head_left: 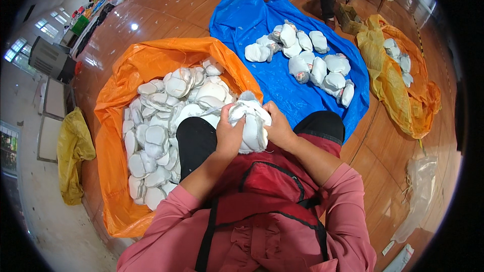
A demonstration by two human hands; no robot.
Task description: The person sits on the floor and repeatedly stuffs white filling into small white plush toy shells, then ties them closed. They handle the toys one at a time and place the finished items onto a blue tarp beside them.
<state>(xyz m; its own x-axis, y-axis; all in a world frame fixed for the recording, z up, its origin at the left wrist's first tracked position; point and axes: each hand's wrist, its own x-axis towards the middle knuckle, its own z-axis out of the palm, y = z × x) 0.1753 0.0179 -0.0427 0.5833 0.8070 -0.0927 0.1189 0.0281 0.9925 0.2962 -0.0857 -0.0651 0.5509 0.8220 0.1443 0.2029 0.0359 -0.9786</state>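
Tiled floor | left hand: gripping white padded piece | right hand: gripping same piece | orange sack at left

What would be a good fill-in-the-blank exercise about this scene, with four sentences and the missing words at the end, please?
1. The person's left hand and right hand hold a padded piece that is mostly ____ in colour.
2. The sack around the large heap of pads is ____.
3. In this view, the blue sheet lies to the ____ of that sack.
4. The person's sleeves are ____.

Missing words: white; orange; right; pink.
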